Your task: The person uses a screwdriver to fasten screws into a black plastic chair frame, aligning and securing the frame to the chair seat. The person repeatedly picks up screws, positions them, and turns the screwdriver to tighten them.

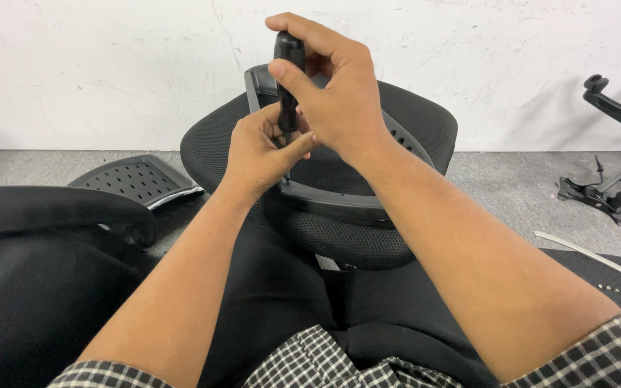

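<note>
Nearest, the left hand [259,152] curls its fingers around the lower shaft of an upright black screwdriver [288,75], just above a black plastic frame [339,205] on a mesh chair seat [353,241]. Above it, the right hand [336,90] is wrapped closed around the screwdriver's handle. Farther off, a perforated black panel [134,179] lies on the grey floor [504,187] by the white wall [109,65].

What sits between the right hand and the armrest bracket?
In the head view, the right hand grips a black screwdriver running down toward the armrest bracket; the left hand steadies its lower end.
</note>
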